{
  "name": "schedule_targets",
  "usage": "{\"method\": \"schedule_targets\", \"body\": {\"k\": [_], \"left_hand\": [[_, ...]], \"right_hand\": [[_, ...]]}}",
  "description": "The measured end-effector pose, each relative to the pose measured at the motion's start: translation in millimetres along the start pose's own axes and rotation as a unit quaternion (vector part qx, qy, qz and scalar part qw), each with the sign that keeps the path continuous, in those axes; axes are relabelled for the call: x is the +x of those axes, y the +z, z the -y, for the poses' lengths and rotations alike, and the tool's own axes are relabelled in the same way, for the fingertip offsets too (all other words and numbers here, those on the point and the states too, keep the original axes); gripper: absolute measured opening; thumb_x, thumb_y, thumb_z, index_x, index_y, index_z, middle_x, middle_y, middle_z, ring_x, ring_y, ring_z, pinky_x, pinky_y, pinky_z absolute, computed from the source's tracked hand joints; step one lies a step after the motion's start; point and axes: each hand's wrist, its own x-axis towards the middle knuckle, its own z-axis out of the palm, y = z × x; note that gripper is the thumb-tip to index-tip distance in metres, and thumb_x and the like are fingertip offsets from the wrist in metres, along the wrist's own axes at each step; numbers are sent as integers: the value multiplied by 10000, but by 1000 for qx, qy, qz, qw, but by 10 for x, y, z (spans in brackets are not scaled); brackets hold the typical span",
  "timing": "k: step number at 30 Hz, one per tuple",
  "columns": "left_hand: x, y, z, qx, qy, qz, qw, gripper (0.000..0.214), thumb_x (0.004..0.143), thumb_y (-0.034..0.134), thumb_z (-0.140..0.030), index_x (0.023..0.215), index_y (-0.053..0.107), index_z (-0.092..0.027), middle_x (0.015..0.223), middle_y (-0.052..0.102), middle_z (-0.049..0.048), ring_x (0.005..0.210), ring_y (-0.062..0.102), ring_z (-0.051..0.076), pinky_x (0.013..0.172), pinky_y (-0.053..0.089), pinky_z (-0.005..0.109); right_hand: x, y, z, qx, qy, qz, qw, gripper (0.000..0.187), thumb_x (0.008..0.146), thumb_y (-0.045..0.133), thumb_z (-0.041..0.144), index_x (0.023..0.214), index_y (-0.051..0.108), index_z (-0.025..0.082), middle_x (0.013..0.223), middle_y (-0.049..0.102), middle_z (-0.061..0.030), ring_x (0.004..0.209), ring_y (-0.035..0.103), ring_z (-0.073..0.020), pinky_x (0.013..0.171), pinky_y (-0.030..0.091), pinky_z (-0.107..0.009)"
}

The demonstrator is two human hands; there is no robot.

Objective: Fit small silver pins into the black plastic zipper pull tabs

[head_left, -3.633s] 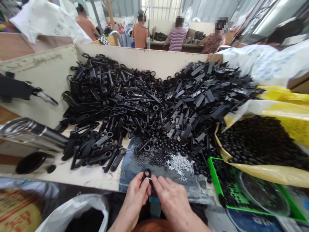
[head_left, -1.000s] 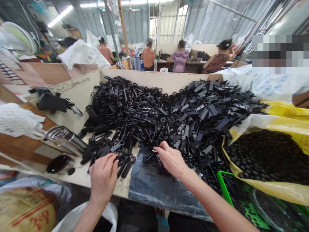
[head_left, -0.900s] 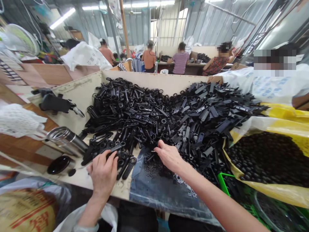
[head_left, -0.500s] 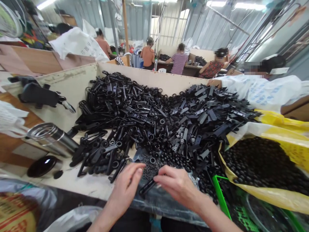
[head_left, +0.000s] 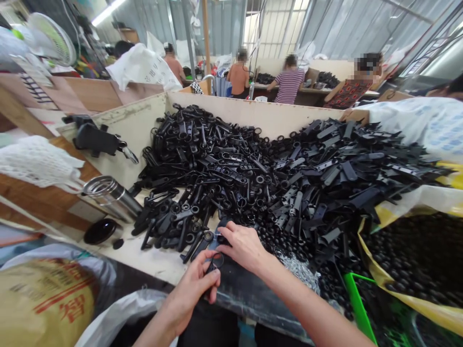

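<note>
My left hand [head_left: 198, 282], low in the middle of the view, is closed on a black plastic part with a ring end [head_left: 217, 260]. The ring sticks up past the fingertips, and the rest is mostly covered by the fingers. Just above and to the right, my right hand [head_left: 246, 246] has its fingers curled at the near edge of the heaped parts. Whatever its fingertips pinch is too small or hidden to make out. Beneath both hands lies a dark work surface [head_left: 249, 289]. Black ring-ended parts [head_left: 181, 219] lie left of the hands.
Flat black pieces [head_left: 336, 168] are heaped at the right, beside a yellow bag [head_left: 408, 301] of black balls. Small silvery pieces [head_left: 298, 270] lie near a green crate [head_left: 358, 308]. A steel flask [head_left: 114, 197] stands left. Several people sit beyond the bin wall [head_left: 289, 115].
The view has turned right and shifted. The black part that was between my hands is now in my left hand, and my right hand has moved up toward the small parts.
</note>
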Motion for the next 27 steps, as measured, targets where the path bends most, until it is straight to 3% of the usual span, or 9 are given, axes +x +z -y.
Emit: {"method": "schedule_targets", "body": {"k": [3,5,8,11,13,14,17,21,27], "left_hand": [[-16,-13,60,14,16,-12,1000,484,834,742,-456,1195,551,-196,697,615,-60,464,478,53,531,331,212],[-33,-12,62,1,17,-19,1000,491,828,744,-475,1187,551,-202,684,597,-67,454,462,47,519,304,208],[-63,51,26,-52,-18,-2,998,525,782,803,-470,1175,549,-234,674,524,-103,417,327,9,474,202,194],[-71,209,7,-140,-71,44,987,503,752,838,-449,1126,568,-249,675,520,-107,390,207,-9,448,134,201],[-64,346,28,-195,-86,66,975,413,787,795,-479,1048,610,-218,711,584,-62,390,260,-1,445,167,206],[-60,414,48,-211,-88,72,971,383,808,768,-496,1012,633,-201,742,612,-35,404,313,7,453,202,206],[-65,585,111,-178,-63,73,979,371,863,710,-522,948,691,-161,781,631,-2,476,426,28,506,280,202],[-114,721,150,-123,-33,60,990,455,836,739,-544,1106,708,-179,730,632,-9,500,490,59,501,300,200],[-142,874,240,-201,-96,71,972,410,780,798,-468,1024,703,-153,724,639,3,460,496,64,456,285,206]], "right_hand": [[40,-9,41,0,-1,4,1000,170,984,625,305,1115,703,230,1049,694,-67,923,718,-220,756,516,-272],[-58,-57,7,3,6,-11,1000,252,1010,563,277,1240,664,260,1107,683,-64,923,711,-203,768,510,-270],[-338,-110,-83,139,44,-72,987,330,1038,465,310,1311,640,252,1053,697,-57,829,692,-177,751,509,-274],[-676,-78,-109,409,121,-108,898,404,1040,418,440,1221,667,179,803,687,-21,538,570,-126,532,446,-238],[-879,-30,-64,504,153,-110,843,453,1020,448,517,1234,639,166,682,631,21,422,440,-96,430,350,-214],[-965,-9,-29,519,156,-117,832,452,1010,472,533,1224,638,171,652,608,35,411,414,-92,416,329,-211],[-1143,15,76,486,118,-160,851,353,1032,477,480,1133,670,202,664,615,17,543,550,-137,533,450,-238],[-1247,30,113,423,60,-197,882,318,1068,415,389,1036,694,242,926,633,-57,786,640,-180,743,537,-294],[-1327,207,0,488,93,-200,845,347,1045,449,476,1048,715,253,1045,550,-63,614,582,-122,548,547,-241]]}}
